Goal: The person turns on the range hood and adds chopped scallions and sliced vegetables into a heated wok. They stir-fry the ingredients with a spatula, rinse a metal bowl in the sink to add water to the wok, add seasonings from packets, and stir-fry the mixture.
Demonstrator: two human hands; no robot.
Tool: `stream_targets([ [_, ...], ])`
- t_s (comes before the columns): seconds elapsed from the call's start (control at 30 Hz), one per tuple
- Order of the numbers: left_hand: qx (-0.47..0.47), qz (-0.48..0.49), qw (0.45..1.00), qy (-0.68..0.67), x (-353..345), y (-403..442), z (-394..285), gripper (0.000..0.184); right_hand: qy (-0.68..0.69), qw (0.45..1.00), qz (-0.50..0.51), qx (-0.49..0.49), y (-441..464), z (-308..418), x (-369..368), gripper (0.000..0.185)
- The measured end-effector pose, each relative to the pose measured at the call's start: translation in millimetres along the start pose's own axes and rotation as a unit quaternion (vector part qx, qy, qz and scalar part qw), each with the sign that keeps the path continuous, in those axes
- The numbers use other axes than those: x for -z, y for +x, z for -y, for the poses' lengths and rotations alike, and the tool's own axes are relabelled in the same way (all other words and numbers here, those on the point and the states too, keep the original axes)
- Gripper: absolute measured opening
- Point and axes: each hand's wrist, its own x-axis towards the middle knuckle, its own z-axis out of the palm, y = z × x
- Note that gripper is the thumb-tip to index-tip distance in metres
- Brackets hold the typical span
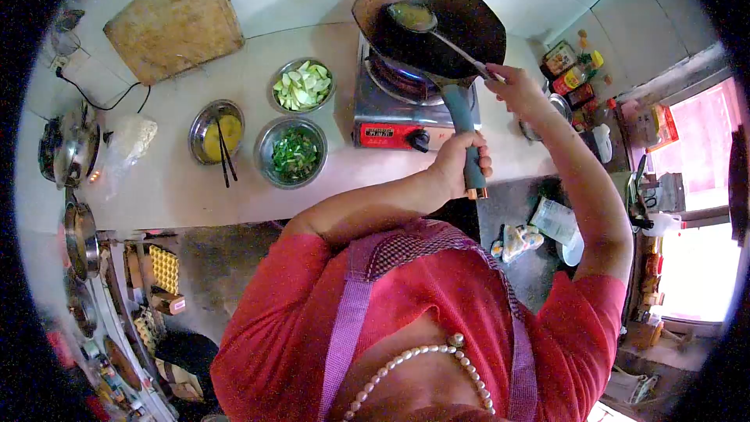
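Note:
My left hand (pixel 461 162) is wrapped round the grey-green handle of a dark wok (pixel 469 12), which is tilted above a gas stove (pixel 391 121) with a bluish flame under it. My right hand (pixel 516 91) grips a metal ladle (pixel 457 48); its bowl is over the inside of the wok and holds something yellowish that I cannot make out. Left of the stove stand a metal bowl of pale green slices (pixel 302 86), a bowl of chopped greens (pixel 295 155), and a bowl of yellow liquid (pixel 223 137) with dark chopsticks (pixel 224 156) resting in it.
A wooden cutting board (pixel 176 23) leans against the wall at the back left. Near the left end of the counter lies a clear plastic bag (pixel 133 141). Bottles and jars (pixel 576 74) stand at the right, by the wall. A patterned cloth (pixel 517 242) lies lower right.

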Motion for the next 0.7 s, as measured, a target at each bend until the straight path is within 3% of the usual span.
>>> stream_targets([
  [0.17, 0.009, -0.029, 0.998, 0.06, 0, -2, -4, 0.01, 0.047, 0.999, -0.018, 0.016, -18, -12, 22, 0.039],
  [0.2, -0.017, -0.035, 0.996, 0.085, -11, -13, -8, 0.011, 0.007, 1.0, -0.014, 0.008, -31, -3, 31, 0.038],
  [0.57, 0.067, 0.008, 0.981, 0.181, 10, -20, -38, 0.017, 0.029, 0.997, -0.067, 0.024, -87, -58, 85, 0.037],
  [0.6, 0.082, 0.013, 0.979, 0.188, 8, -19, -38, 0.017, -0.007, 0.997, -0.077, -0.017, -93, -61, 91, 0.037],
  [0.7, 0.111, 0.026, 0.971, 0.21, 3, -11, -32, 0.017, -0.006, 0.992, -0.124, 0.037, -113, -85, 101, 0.037],
])
